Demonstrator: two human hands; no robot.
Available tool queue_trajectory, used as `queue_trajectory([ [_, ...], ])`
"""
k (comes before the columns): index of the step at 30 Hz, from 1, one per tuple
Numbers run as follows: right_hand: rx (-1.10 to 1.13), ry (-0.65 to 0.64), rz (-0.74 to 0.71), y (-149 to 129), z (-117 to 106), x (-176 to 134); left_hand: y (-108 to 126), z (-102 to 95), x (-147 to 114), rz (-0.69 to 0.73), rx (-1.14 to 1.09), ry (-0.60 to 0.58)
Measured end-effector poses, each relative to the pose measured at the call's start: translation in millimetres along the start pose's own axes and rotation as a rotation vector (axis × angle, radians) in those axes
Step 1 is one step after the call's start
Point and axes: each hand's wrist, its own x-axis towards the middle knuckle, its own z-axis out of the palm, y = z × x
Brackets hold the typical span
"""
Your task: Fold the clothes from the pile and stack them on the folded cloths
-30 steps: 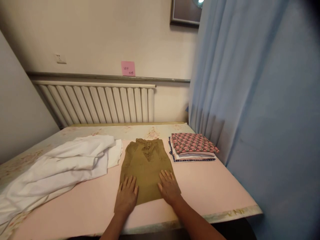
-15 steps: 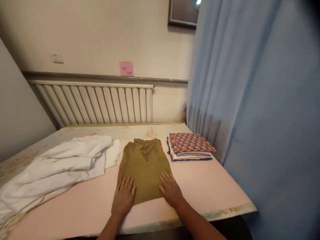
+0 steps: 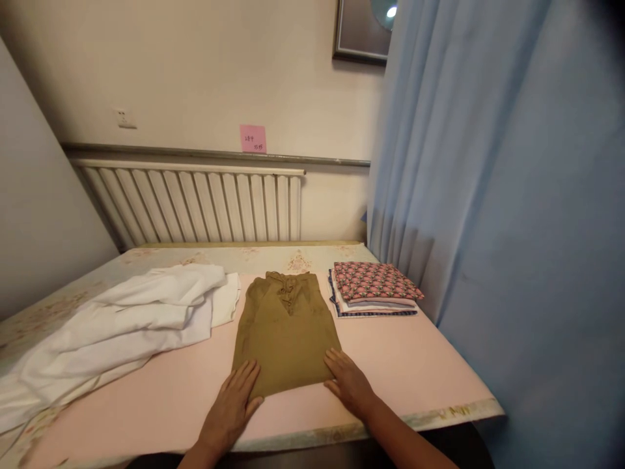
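An olive-brown shirt (image 3: 286, 345) with a laced neckline lies folded flat on the pink cloth (image 3: 146, 410), its collar toward the wall. At its near left corner my left hand (image 3: 233, 397) rests with fingers spread, partly on the fabric. My right hand (image 3: 350, 383) lies open at the near right corner, fingertips on the shirt's edge. Neither hand grips anything. To the right of the shirt sits a stack of folded clothes (image 3: 375, 283), a pink patterned piece on top.
Loose white fabric (image 3: 141, 319) lies heaped on the left of the table. A blue curtain (image 3: 527, 228) hangs along the right side. Behind the table a white radiator (image 3: 209, 202) runs along the wall, with a pink note (image 3: 252, 139) above it.
Both hands have slid toward the shirt's near corners, the left back toward me and the right outward. The camera view has shifted slightly; the shirt still lies folded.
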Motion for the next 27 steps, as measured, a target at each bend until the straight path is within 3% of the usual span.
queue_trajectory([
  [5, -0.062, 0.071, -0.075, 10.5, 5.7, -7.5, -11.8, 7.3, -14.5, -0.011, -0.038, 0.168],
  [8, -0.105, 0.107, -0.073, 14.0, 7.0, -7.8, -16.3, 9.1, -17.9, -0.003, -0.045, 0.202],
  [18, -0.088, 0.215, -0.019, 16.3, 2.0, -3.1, -15.3, -8.9, -13.4, 0.016, -0.004, 0.15],
  [27, -0.116, 0.153, -0.065, 3.2, -0.6, -41.7, -3.0, -18.1, -34.2, 0.027, 0.017, -0.026],
])
